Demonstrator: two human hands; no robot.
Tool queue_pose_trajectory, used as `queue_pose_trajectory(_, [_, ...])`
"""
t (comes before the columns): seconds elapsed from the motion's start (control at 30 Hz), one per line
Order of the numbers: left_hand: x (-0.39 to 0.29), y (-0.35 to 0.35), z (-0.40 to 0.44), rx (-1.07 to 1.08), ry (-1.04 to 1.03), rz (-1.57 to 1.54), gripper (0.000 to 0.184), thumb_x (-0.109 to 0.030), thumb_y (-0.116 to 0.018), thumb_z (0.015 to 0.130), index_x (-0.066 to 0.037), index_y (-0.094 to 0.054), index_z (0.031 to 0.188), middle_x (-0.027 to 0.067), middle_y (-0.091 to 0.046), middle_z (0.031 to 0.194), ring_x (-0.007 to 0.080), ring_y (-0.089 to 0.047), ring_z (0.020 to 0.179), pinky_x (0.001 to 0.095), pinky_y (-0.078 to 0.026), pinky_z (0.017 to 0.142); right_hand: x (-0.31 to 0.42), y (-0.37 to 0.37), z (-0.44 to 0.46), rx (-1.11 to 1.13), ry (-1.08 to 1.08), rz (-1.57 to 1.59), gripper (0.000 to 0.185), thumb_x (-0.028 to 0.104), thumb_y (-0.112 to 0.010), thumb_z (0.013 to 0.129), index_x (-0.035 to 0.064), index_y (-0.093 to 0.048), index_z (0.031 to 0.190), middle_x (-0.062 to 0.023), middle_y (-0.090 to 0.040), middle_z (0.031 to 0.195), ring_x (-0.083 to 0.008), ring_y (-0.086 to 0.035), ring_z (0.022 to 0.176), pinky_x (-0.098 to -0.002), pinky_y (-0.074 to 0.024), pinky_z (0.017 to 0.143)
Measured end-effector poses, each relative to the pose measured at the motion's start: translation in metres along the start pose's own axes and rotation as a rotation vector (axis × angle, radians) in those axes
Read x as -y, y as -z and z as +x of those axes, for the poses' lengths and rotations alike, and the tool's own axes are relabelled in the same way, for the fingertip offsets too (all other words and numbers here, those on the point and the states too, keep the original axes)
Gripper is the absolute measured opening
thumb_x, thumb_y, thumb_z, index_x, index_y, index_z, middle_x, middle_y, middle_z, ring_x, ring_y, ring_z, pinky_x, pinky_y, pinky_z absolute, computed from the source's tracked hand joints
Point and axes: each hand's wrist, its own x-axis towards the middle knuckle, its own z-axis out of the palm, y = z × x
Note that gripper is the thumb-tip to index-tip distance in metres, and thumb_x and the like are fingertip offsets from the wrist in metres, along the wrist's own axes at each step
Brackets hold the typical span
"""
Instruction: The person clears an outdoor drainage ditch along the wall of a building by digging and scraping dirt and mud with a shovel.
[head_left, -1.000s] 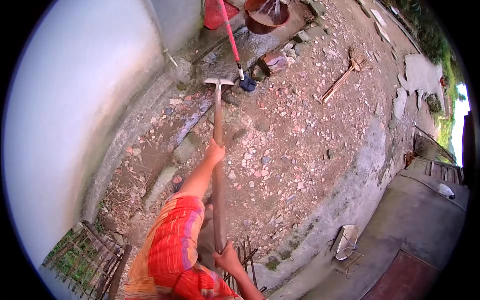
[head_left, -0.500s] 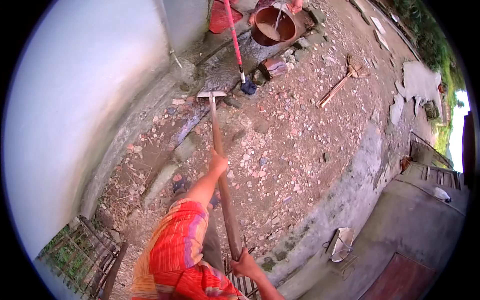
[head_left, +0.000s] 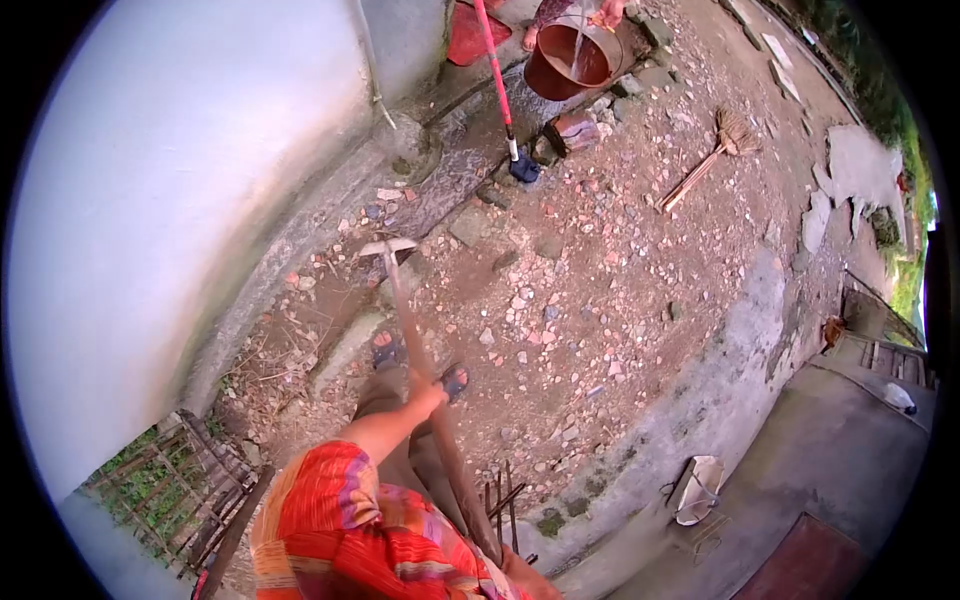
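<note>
My left hand [head_left: 428,392] is wrapped round the middle of a hoe's wooden handle [head_left: 410,325]. At the bottom of the view, my right hand [head_left: 526,577] grips the rear end of the handle; its fingers are partly cut off. The hoe's metal blade [head_left: 388,246] is at the edge of a narrow drainage channel [head_left: 445,195], over dirt and stone bits. I cannot tell if it touches the ground. My sandalled feet [head_left: 455,380] stand beside the channel, under the handle.
Water pours into a brown bucket [head_left: 540,75] beside another person's hand [head_left: 607,14]. A pink pole [head_left: 497,75] with a dark end leans near a stone block [head_left: 573,132]. A straw broom [head_left: 715,160] lies on gravel. A white wall [head_left: 200,180] rises at left.
The hoe has come back toward my body, its blade moving along the channel toward my feet. Both hands have moved back with it. The view has shifted slightly.
</note>
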Motion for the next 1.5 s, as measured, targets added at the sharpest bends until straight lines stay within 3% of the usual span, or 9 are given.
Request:
queue_pose_trajectory(0.2, [0.049, -0.019, -0.01, -0.135, -0.012, 0.127, 0.081, -0.02, -0.058, 0.074, 0.007, -0.005, 0.129, 0.0277, -0.045, 0.114, 0.0352, -0.05, 0.101, 0.0372, -0.04, 0.086, -0.025, -0.03, -0.004, -0.098, -0.025, 0.113, 0.052, 0.021, -0.061, 0.066, -0.0107, -0.037, 0.101, -0.0261, -0.057, 0.073, -0.0352, -0.06, 0.074, -0.0391, -0.046, 0.065])
queue_pose_trajectory(0.27, [0.055, -0.038, 0.024, -0.152, -0.455, 0.216, 0.085, -0.02, -0.056, 0.075, 0.007, 0.001, 0.131, 0.0308, -0.039, 0.119, 0.0371, -0.048, 0.104, 0.0379, -0.038, 0.088, -0.026, -0.033, 0.011, -0.143, -0.005, 0.15, 0.051, 0.02, -0.061, 0.066, -0.0106, -0.038, 0.099, -0.0259, -0.057, 0.073, -0.0352, -0.06, 0.074, -0.0391, -0.046, 0.065])
queue_pose_trajectory(0.33, [0.031, -0.062, 0.076, -0.135, -0.497, 0.112, 0.087, -0.017, -0.059, 0.074, 0.003, 0.002, 0.132, 0.0257, -0.031, 0.126, 0.0324, -0.037, 0.115, 0.0345, -0.032, 0.094, -0.019, -0.026, 0.036, -0.196, 0.043, 0.183, 0.049, 0.02, -0.061, 0.066, -0.0104, -0.038, 0.098, -0.0257, -0.057, 0.072, -0.0353, -0.06, 0.073, -0.0391, -0.046, 0.065])
queue_pose_trajectory(0.47, [-0.099, -0.069, 0.134, 0.005, -0.376, 0.001, 0.072, -0.012, -0.056, 0.077, -0.007, -0.009, 0.132, 0.0209, -0.046, 0.111, 0.029, -0.053, 0.089, 0.0385, -0.045, 0.076, 0.028, 0.01, 0.103, -0.326, 0.176, 0.227, 0.045, 0.019, -0.06, 0.066, -0.01, -0.04, 0.095, -0.0254, -0.057, 0.072, -0.0354, -0.06, 0.073, -0.0391, -0.046, 0.064])
queue_pose_trajectory(0.53, [-0.157, -0.058, 0.134, 0.116, -0.308, -0.129, 0.061, -0.01, -0.053, 0.079, -0.008, -0.017, 0.128, 0.0171, -0.05, 0.1, 0.0241, -0.055, 0.075, 0.0355, -0.049, 0.061, 0.051, 0.031, 0.144, -0.257, 0.243, 0.505, 0.043, 0.006, -0.054, 0.07, -0.0048, -0.036, 0.108, -0.0085, -0.052, 0.062, -0.0158, -0.056, 0.05, -0.0294, -0.0439, 0.041])
queue_pose_trajectory(0.63, [-0.171, -0.058, 0.188, 0.064, -0.337, -0.145, 0.055, -0.011, -0.053, 0.079, -0.006, -0.022, 0.125, 0.0149, -0.05, 0.098, 0.0217, -0.054, 0.078, 0.031, -0.05, 0.056, 0.099, 0.059, 0.183, -0.273, 0.373, 0.608, 0.042, 0.009, -0.056, 0.07, -0.0065, -0.038, 0.105, -0.0104, -0.054, 0.063, -0.0174, -0.057, 0.05, -0.0297, -0.0443, 0.042])
queue_pose_trajectory(0.8, [-0.148, -0.046, 0.226, 0.038, -0.463, -0.054, 0.062, -0.014, -0.055, 0.078, -0.006, -0.019, 0.128, 0.0154, -0.05, 0.105, 0.026, -0.054, 0.089, 0.0346, -0.05, 0.064, 0.168, 0.058, 0.194, -0.398, 0.274, 0.521, 0.036, 0.011, -0.058, 0.068, -0.007, -0.042, 0.094, -0.0136, -0.055, 0.063, -0.0199, -0.058, 0.051, -0.0307, -0.0457, 0.045])
queue_pose_trajectory(0.87, [-0.159, -0.037, 0.191, -0.074, -0.366, 0.289, 0.078, -0.021, -0.059, 0.074, -0.002, -0.012, 0.133, 0.0241, -0.047, 0.115, 0.0332, -0.051, 0.103, 0.0362, -0.04, 0.088, 0.152, 0.043, 0.202, -0.337, 0.298, 0.57, 0.032, 0.005, -0.056, 0.072, -0.0062, -0.037, 0.096, -0.0116, -0.055, 0.059, -0.0188, -0.057, 0.046, -0.0303, -0.0435, 0.038])
queue_pose_trajectory(1.5, [-0.152, -0.019, 0.183, -0.079, -0.262, 0.234, 0.072, -0.027, -0.055, 0.074, -0.003, -0.017, 0.13, 0.0232, -0.054, 0.104, 0.0361, -0.054, 0.097, 0.0404, -0.042, 0.083, 0.136, 0.018, 0.136, -0.189, 0.161, 0.45, 0.041, 0.005, -0.056, 0.072, -0.0054, -0.033, 0.105, -0.0125, -0.055, 0.067, -0.019, -0.057, 0.05, -0.031, -0.0466, 0.044])
